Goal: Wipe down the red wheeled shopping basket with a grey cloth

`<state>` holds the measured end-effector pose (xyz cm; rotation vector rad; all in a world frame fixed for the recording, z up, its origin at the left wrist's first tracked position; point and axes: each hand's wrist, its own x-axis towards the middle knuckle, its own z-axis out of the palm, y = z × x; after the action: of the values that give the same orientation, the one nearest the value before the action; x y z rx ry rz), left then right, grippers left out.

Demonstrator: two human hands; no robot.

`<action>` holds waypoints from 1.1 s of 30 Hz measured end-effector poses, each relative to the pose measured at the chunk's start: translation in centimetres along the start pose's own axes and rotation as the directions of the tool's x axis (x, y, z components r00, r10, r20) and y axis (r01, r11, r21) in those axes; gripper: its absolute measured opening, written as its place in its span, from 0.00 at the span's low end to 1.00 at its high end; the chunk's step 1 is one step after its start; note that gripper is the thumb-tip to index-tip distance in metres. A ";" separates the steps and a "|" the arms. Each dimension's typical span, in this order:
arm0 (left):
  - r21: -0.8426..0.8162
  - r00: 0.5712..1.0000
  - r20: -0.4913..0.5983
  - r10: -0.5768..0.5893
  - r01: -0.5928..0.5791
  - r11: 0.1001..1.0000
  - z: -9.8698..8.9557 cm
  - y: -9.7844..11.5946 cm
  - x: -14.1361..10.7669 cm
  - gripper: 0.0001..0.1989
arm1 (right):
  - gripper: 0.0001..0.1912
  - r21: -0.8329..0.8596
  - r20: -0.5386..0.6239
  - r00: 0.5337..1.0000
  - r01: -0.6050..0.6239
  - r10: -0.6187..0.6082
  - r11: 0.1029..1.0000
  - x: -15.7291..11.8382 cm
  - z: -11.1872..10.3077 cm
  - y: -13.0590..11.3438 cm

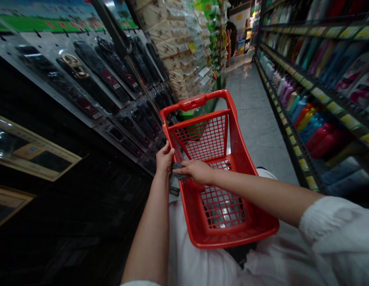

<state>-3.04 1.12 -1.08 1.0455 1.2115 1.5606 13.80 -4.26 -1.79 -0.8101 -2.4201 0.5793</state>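
Observation:
A red plastic shopping basket [263, 214] with grid walls and a raised handle frame stands right in front of my lap, with nothing lying inside it. My left hand [164, 160] is closed on the basket's left rim, thumb on top. Just nearer along that same rim, my right hand [199, 171] presses a dark grey cloth [180, 171] against the edge, its fingers over the cloth. My right forearm reaches across the basket's opening. Part of the cloth is hidden under the fingers.
Packaged belts [98, 79] hang on a rack close at the left. Beyond them are stacked beige packs [175, 51]. Shelves of coloured bottles [309, 119] line the right side. A grey tiled aisle floor [246, 99] runs between, with a person [231, 35] far down it.

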 end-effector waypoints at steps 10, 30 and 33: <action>0.027 0.998 0.041 0.051 -0.052 0.998 -0.6 -0.9 0.3 0.31 | 0.32 -0.083 0.315 0.927 0.243 -0.206 0.966 -8.7 0.2 -5.7; 0.185 0.992 0.059 0.108 -0.117 0.976 0.4 -0.6 0.4 0.30 | 0.28 0.325 -0.131 0.954 -0.216 0.270 0.921 -2.0 1.0 1.7; 0.344 0.986 0.002 0.165 -0.156 0.926 1.6 -0.6 0.4 0.32 | 0.25 0.491 -0.197 0.853 -0.342 0.484 0.801 1.5 1.2 3.6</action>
<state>-1.55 1.96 -1.34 1.3819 1.4844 1.5212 13.55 -0.97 -4.13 -1.1420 -1.7187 1.0379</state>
